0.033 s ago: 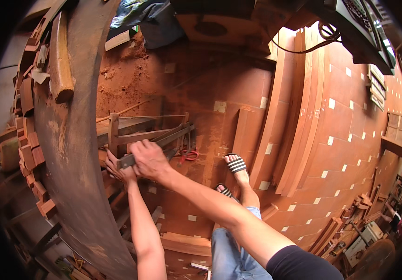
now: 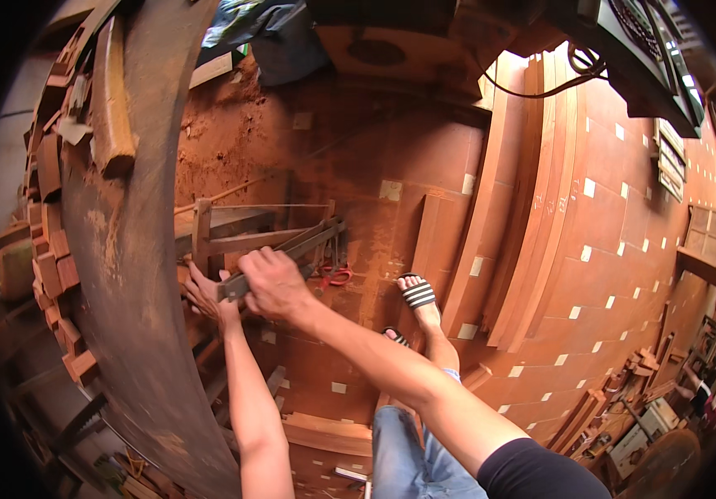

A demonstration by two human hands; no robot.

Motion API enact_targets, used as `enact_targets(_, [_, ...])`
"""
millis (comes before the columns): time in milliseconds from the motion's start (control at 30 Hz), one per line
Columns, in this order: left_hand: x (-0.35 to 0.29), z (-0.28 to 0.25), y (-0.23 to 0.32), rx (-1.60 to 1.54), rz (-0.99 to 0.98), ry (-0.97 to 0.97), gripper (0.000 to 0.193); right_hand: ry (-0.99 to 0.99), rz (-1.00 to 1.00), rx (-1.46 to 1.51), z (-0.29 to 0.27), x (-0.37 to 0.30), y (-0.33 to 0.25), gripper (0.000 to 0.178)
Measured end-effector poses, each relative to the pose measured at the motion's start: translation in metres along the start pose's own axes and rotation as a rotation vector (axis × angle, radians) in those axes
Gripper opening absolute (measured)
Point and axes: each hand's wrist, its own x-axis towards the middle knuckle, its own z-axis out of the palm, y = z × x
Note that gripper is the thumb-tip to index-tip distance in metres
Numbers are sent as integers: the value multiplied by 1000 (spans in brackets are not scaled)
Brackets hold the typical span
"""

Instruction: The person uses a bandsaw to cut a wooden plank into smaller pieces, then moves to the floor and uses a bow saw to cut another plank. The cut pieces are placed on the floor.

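Note:
My right hand (image 2: 273, 284) is closed round a dark, flat, bar-like tool (image 2: 232, 287), whose blunt end sticks out toward my left hand. Just beside that end, at the edge of the dark bench (image 2: 117, 333), my left hand (image 2: 205, 294) is bent with its thumb raised. Its fingers curl at a piece that the hand and tool mostly hide. Past both hands rests a wooden frame saw (image 2: 201, 233) with a cord stretched along one side. Red-handled scissors (image 2: 337, 275) hang or lie close to its right end; I cannot tell which.
Long planks (image 2: 532, 216) lie on the tiled floor to the right. A thick wooden bar (image 2: 112, 100) rests on the bench, and small wood blocks (image 2: 48, 270) line its left side. Sawdust (image 2: 221, 137) covers the far floor. A dark machine (image 2: 653, 66) stands at upper right.
My right hand and the bar-like tool have shifted slightly to the right. My left hand stays nearly in place.

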Motion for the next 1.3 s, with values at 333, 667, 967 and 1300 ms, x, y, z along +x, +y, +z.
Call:
enact_targets(333, [19,-25,4,-141,-16,-271,54,63,110,205,-89,-44,25,32])
enact_targets(667, [-112,-109,6,-455,-67,-432,38,-74,341,182,-162,-35,61,18])
enact_targets(967, [-269,-174,-101,-230,-172,-353,46,125,739,135,-86,-6,-12,21])
enact_targets(1300, [-388,-183,-188,-224,-371,-554,42,173,710,171,-7,15,-66,35])
